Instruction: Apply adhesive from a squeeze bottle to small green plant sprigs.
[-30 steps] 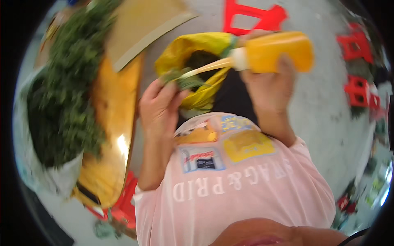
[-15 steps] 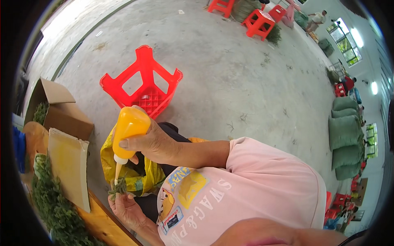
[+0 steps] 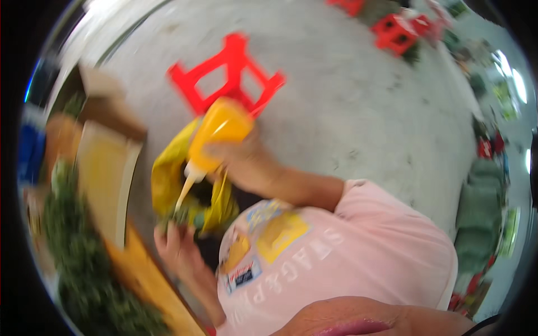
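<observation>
My right hand is wrapped round a soft yellow squeeze bottle, tilted with its long pale nozzle pointing down. Below it, the fingers of my left hand pinch a small green sprig. The nozzle tip meets the top of the sprig; blur hides whether anything comes out. Just beyond the hands is a crumpled yellow bag, its dark mouth gaping. To the left, a heap of green foliage lies along a wooden table, beside a flat cardboard piece with a yellow-stained face.
An open cardboard box stands at the far left, near a blue object. A red plastic stool lies tipped over on the concrete floor ahead. More red stools are at the far right, and green sacks are stacked along the right side.
The whole view has shifted and blurred, so stool, table and hands all sit differently in it. Both hands keep their hold, and the nozzle stays at the sprig.
</observation>
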Demonstrator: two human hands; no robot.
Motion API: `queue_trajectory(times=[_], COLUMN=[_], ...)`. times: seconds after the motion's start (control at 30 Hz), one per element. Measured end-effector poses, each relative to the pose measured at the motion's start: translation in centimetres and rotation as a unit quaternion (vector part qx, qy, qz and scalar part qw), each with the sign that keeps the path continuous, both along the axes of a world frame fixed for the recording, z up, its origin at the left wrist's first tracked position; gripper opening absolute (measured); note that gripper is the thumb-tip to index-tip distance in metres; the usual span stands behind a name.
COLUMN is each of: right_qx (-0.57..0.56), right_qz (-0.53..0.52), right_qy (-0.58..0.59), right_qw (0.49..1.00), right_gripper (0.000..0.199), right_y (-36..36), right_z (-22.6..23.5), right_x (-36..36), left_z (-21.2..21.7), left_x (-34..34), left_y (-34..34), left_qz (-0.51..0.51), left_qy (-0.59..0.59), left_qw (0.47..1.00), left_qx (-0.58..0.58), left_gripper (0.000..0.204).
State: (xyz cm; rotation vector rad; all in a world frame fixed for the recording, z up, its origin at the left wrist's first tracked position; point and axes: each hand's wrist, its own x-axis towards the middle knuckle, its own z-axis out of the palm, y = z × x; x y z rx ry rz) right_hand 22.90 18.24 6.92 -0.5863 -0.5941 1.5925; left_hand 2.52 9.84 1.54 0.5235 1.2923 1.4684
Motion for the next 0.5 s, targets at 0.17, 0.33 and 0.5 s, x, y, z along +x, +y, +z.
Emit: queue_trajectory(times=[0.17,0.33,0.5], right_qx=[0.044,0.033,0.044], right_qz=[0.041,0.100,0.123], right_qy=[-0.051,0.093,0.128], right_qw=[0.997,0.990,0.983], right_gripper=[0.040,0.039,0.038], right_y=[0.4,0.9,0.9], right_z=[-2.2,-3.6,-3.6], right_x=[0.5,0.1,-0.5], left_z=[-0.2,0.5,0.7], left_x=[0.0,-0.3,-0.9], left_y=[-0.4,-1.2,-2.0], left_qz=[0.038,0.048,0.039], left_qy=[-0.066,-0.171,-0.196], left_qw=[0.997,0.983,0.980], left_qx=[0.014,0.042,0.019], left_gripper=[0.016,0.029,0.028])
